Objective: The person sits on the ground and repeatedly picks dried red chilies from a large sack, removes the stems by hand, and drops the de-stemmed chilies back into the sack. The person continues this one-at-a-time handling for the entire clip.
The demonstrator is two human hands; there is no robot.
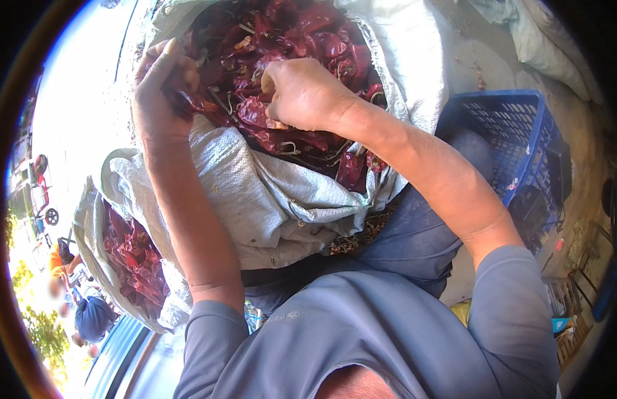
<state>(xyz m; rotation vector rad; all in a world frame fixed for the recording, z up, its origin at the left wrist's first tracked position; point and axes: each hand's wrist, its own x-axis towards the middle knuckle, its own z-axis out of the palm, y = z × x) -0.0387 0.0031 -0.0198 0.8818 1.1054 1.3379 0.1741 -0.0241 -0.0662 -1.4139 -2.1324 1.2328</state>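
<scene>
A large white woven plastic sack stands open before me, full of dark red dried chili peppers, many with pale curled stems. Over the left side of its mouth, my left hand is closed around one or more dried peppers, whose red skin shows below the fingers. My right hand is over the middle of the heap with its fingers curled. A wrinkled pepper lies right by its fingertips; whether they grip anything is hidden.
At the left stands a second woven sack of dried red peppers. A blue plastic crate is by my leg at the right. More pale sacks lie at the top right. Several people are far off at the left.
</scene>
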